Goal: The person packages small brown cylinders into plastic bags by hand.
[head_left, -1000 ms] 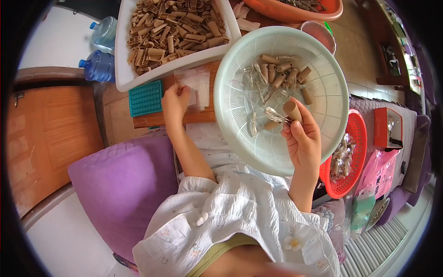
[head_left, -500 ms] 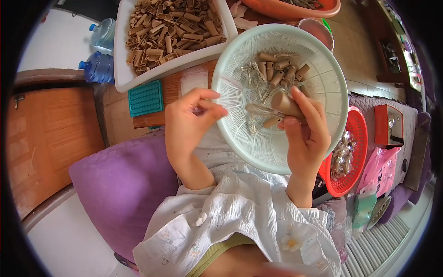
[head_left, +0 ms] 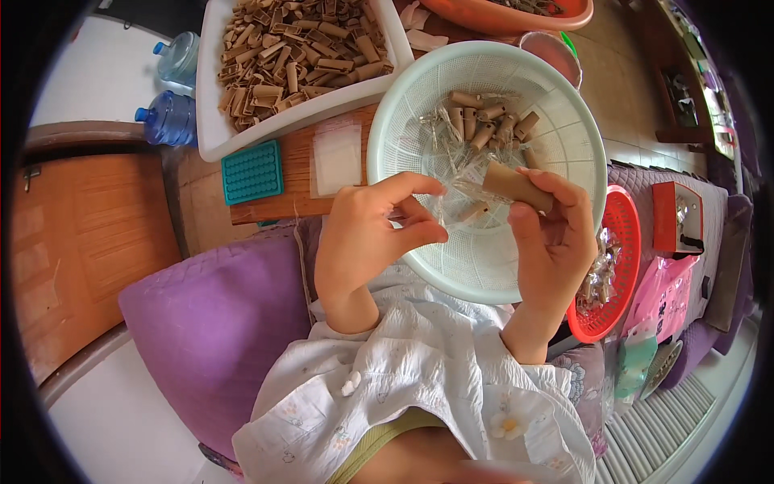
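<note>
My right hand [head_left: 556, 226] holds a tan hollow tube [head_left: 520, 187] between thumb and fingers, above the pale green mesh basket [head_left: 592, 137]. From the tube's left end sticks out a clear crinkled plastic piece [head_left: 477, 190]. My left hand [head_left: 372, 234] is at the basket's near left rim, its thumb and forefinger curled but apart. Thin clear plastic [head_left: 439, 211] shows beside those fingertips; contact is unclear. Inside the basket lie several tan tubes [head_left: 484, 133], mixed with clear plastic pieces.
A white tray [head_left: 306, 114] full of tan half-shell pieces stands at the far left. Near it are a teal grid mould [head_left: 252, 173] and flat clear bags [head_left: 337, 161] on a wooden table. A red basket [head_left: 633, 242] of wrapped items sits at right, an orange basin [head_left: 580, 18] beyond.
My left hand has moved right, toward the tube. My right hand has shifted slightly right and turned the tube more sideways, its plastic end pointing left.
</note>
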`<state>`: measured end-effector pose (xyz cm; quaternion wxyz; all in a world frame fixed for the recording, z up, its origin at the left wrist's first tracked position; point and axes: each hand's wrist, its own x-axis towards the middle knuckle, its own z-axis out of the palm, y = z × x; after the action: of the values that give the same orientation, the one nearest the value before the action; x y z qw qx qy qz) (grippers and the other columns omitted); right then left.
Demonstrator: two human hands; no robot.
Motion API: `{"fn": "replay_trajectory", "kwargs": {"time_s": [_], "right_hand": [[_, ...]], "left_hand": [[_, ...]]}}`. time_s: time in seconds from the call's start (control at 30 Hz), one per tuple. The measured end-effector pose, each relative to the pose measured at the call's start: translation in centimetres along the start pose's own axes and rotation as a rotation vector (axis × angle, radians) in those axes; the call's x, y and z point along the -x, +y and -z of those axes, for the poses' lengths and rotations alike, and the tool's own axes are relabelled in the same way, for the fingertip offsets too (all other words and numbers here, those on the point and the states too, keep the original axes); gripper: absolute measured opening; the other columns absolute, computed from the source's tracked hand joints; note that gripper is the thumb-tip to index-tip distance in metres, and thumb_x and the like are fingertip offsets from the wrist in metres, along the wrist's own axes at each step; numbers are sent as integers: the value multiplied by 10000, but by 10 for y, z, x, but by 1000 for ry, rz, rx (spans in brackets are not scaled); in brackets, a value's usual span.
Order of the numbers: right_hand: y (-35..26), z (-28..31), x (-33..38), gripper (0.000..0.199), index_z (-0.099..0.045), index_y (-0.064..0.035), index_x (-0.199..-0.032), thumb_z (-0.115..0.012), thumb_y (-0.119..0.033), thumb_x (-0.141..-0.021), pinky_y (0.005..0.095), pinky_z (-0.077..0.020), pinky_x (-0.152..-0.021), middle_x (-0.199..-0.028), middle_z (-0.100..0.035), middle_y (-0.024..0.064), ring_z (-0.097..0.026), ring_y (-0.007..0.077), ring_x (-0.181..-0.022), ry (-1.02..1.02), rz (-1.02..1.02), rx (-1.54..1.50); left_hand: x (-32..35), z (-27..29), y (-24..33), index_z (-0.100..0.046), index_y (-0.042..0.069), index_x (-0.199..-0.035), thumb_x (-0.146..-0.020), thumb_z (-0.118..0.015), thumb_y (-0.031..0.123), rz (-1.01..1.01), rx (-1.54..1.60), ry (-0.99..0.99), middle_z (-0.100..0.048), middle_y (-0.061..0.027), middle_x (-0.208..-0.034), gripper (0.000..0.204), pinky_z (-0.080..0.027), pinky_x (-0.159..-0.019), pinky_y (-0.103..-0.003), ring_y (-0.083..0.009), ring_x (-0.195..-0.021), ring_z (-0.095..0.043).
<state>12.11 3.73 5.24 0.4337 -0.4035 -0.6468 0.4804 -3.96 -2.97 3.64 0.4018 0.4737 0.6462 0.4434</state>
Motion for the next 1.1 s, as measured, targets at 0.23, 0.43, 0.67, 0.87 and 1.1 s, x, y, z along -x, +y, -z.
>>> {"fn": "replay_trajectory", "kwargs": {"time_s": [0.23,0.43,0.67,0.87,1.1], "right_hand": [[8,10,-5,224,-498,51,-992,-552,11,-779,204,-460,-597,-871,-563,80,-547,93,-717,-84,-170,-294],[20,15,-6,261,-501,45,-997,-581,-74,-780,195,-447,-571,-847,-567,76,-528,73,-678,-135,-263,-486],[17,5,-3,224,-523,47,-982,-568,-37,-779,197,-440,-554,-860,-554,67,-515,70,-651,-118,-295,-489],[15,7,1,223,-534,64,-982,-566,19,-766,190,-437,-571,-841,-503,48,-523,80,-691,-154,-207,-302],[3,3,5,137,-546,60,-878,-577,54,-745,184,-428,-593,-826,-502,47,-537,96,-738,-93,-258,-281]], "left_hand": [[-3,-5,0,-590,52,-900,-597,-736,109,-49,-61,14,-622,-73,-636,341,-459,-544,-234,-137,-582,-612],[-5,-6,-3,-588,53,-900,-617,-719,105,-104,-31,24,-624,-82,-680,316,-466,-563,-245,-149,-623,-619],[-5,-9,2,-593,19,-912,-604,-722,81,-85,-16,-24,-629,-95,-717,339,-476,-622,-243,-147,-685,-623],[-6,-20,-2,-585,12,-948,-595,-727,82,-172,-27,54,-631,-115,-783,387,-481,-645,-259,-180,-724,-622],[-4,-22,2,-581,63,-985,-607,-714,93,-368,-144,151,-622,-103,-814,403,-478,-602,-289,-225,-691,-607]]}}
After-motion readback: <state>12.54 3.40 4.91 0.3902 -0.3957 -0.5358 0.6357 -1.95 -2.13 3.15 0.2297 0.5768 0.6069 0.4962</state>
